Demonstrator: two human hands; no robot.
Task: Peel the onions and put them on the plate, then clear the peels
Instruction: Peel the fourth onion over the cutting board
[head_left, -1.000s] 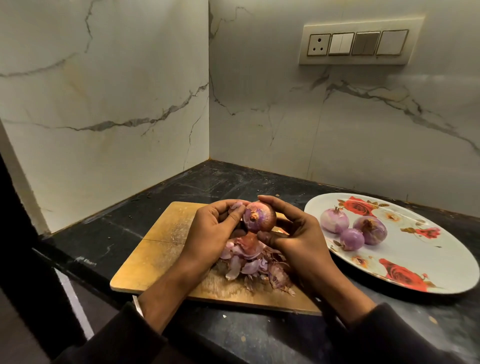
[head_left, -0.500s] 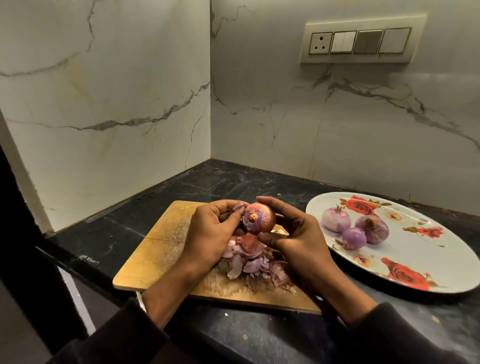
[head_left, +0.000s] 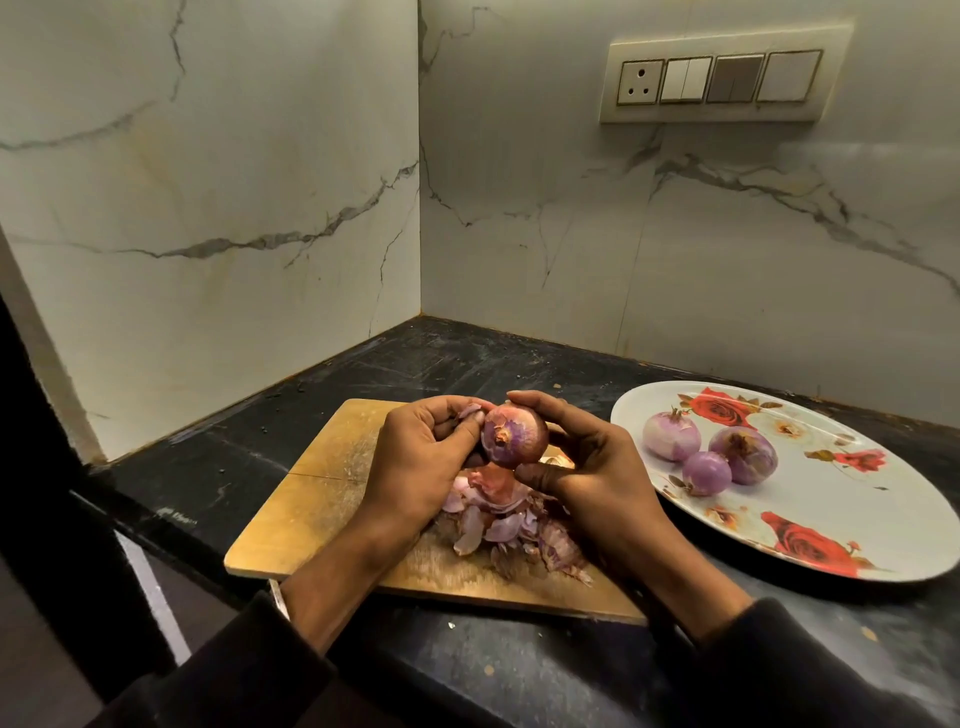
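A red onion (head_left: 514, 435) with some papery skin still on it is held above the wooden cutting board (head_left: 322, 499). My right hand (head_left: 587, 467) grips it between fingers on top and thumb below. My left hand (head_left: 421, 457) touches its left side, thumb against the skin, with a bit of peel by the fingertips. A heap of purple peels (head_left: 506, 530) lies on the board under my hands. Three peeled onions (head_left: 709, 449) sit on the white rose-patterned plate (head_left: 831, 530) at the right.
The board lies on a dark stone counter (head_left: 519, 665) set in a corner of marble-look walls. A switch panel (head_left: 717, 78) hangs on the back wall. The counter's front edge drops off at the lower left.
The onion has been turned slightly in my hands; the hands stay in the same place above the board.
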